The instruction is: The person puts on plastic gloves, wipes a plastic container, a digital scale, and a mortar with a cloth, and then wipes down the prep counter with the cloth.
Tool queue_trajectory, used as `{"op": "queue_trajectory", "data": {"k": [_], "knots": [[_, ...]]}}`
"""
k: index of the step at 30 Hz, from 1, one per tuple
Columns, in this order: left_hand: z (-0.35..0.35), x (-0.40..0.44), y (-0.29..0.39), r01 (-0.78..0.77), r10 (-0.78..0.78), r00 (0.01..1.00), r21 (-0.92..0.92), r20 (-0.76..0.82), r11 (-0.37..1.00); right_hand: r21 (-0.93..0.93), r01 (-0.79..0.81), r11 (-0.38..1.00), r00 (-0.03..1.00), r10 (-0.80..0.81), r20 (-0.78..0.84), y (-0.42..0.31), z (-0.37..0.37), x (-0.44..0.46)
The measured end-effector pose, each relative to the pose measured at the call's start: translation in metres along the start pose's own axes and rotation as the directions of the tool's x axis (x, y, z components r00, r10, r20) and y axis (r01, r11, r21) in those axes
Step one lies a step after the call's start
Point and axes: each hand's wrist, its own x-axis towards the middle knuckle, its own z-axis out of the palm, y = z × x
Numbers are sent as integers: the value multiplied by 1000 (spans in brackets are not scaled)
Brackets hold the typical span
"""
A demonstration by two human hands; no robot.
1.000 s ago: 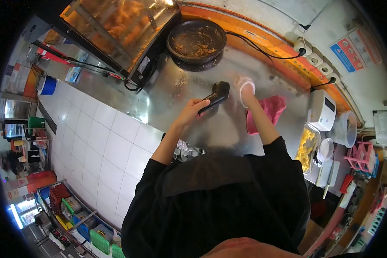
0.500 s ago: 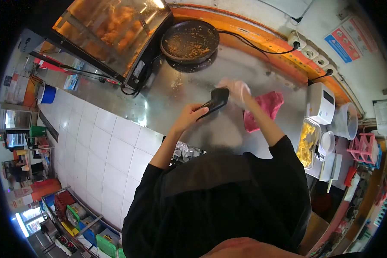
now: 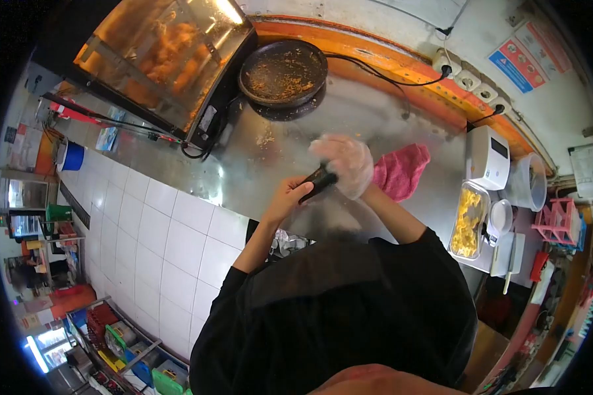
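A black handled tool [image 3: 319,182] is held in my left hand [image 3: 288,198], its fingers wrapped round the handle, above the steel counter [image 3: 244,161]. My right hand [image 3: 344,162], in a thin clear plastic glove, lies over the tool's wider end and hides it. How the gloved fingers are placed is blurred. Just right of the glove a pink cloth [image 3: 402,172] rests on the counter. Farther back sits a dark round pan [image 3: 283,72] with brown crumbs in it.
A lit glass display case [image 3: 158,59] with fried food stands at the back left. On the right are a white appliance [image 3: 488,158], a tray of yellow food [image 3: 469,220] and a knife [image 3: 509,271]. A black cable [image 3: 389,80] runs along the wall.
My gloved right hand has moved left and toward me, onto the wide end of the black tool. My left hand keeps its hold. The view has shifted slightly.
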Motion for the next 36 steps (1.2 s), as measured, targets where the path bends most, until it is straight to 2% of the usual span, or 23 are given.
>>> {"op": "queue_trajectory", "data": {"k": [1,3,4,5,7,8,10,11,12,13,14,15,17,21,23,25,27,28,30,31,33,34,36], "knots": [[-1,1,-2,7,-8,1000,5,12,1000,-5,-9,1000,1000,9,-10,6,4,-8],[-3,2,-6,7,-6,1000,-54,9,999,-55,-549,834,835,549,-11,34,27,-33],[-4,0,-11,13,-12,1000,-49,9,999,-48,-553,832,833,553,-13,51,35,-43],[-7,-1,-15,-14,15,1000,-130,11,991,272,-659,701,722,691,-33,71,40,-50],[-11,6,-11,-53,58,998,-201,16,978,761,-582,285,490,870,49,49,30,-31],[-9,5,-10,-27,34,999,-263,20,964,765,-579,284,487,872,45,23,31,-21],[-4,5,-6,12,1,999,-320,39,947,951,-228,209,506,860,-67,-12,34,-11],[-2,5,-2,13,-13,1000,-164,6,986,952,-221,213,500,863,-77,-17,30,-8],[-1,5,3,17,-17,999,-3,-31,1000,945,-323,59,506,854,119,-20,26,-6],[-1,6,8,21,-20,999,1,-26,1000,901,-424,-92,492,812,314,-22,24,-5],[-2,5,13,-53,53,999,198,6,979,901,-423,-95,489,814,315,-21,20,-5],[-1,5,19,-129,120,992,384,49,914,888,-406,-216,535,732,423,-16,13,-4],[6,3,34,-156,149,987,476,52,865,830,-406,-382,600,573,558,-3,3,-3],[10,2,39,-249,215,968,632,132,734,824,-419,-382,617,546,567,4,-13,1],[12,3,36,-245,210,969,566,128,788,686,-711,-153,549,489,678,36,-16,-3],[13,3,24,-239,203,971,494,126,836,706,-675,-213,477,604,638,79,20,-16],[11,3,3,46,-75,989,222,124,974,730,-567,-383,361,681,637,74,10,-10],[13,3,5,42,-72,989,226,126,973,732,-565,-379,365,681,635,62,-3,-6],[19,0,6,-26,8,998,300,64,954,555,-819,-147,225,807,545,39,-21,-9],[17,-2,5,-6,-8,999,290,47,957,541,-825,-165,208,800,563,23,-31,-7],[9,3,3,127,-151,988,394,30,910,128,-924,360,334,598,729,-3,-47,-4],[4,7,8,142,-158,987,387,12,911,124,-926,357,325,584,744,3,-41,-12],[-10,19,20,421,-414,905,308,-92,853,313,-918,242,396,550,735,22,-24,-28]]}}
